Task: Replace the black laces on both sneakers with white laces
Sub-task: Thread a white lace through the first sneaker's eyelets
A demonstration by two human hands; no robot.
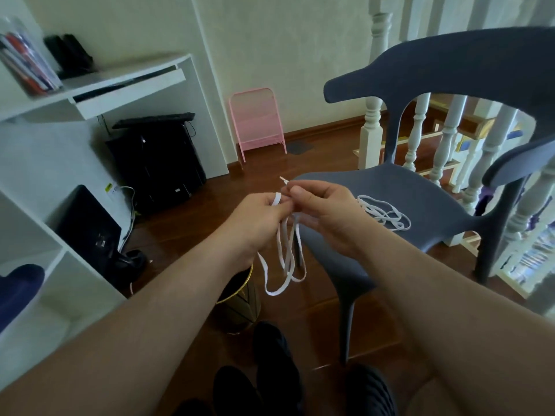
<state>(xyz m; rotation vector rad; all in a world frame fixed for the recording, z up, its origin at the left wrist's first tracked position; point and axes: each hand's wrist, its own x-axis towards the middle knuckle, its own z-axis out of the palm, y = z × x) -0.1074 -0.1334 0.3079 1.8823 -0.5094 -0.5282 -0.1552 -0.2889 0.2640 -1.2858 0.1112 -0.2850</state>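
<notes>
Black ribbed sneakers [276, 364] below left hand [258, 220] and right hand [324, 214], both pinching flat white lace [283, 253].

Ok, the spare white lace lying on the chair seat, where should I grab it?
Pinch the loose lace from above at its near loops by the seat's front. It lies flat in a loose tangle, its tips cannot be made out, and both hands are now busy.

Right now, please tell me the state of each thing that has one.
left hand: pinches a white lace
right hand: pinches the same lace near its tip
white lace: hangs in loops between the hands
second white lace: lies loose on the chair seat
desk drawer: partly open
</notes>
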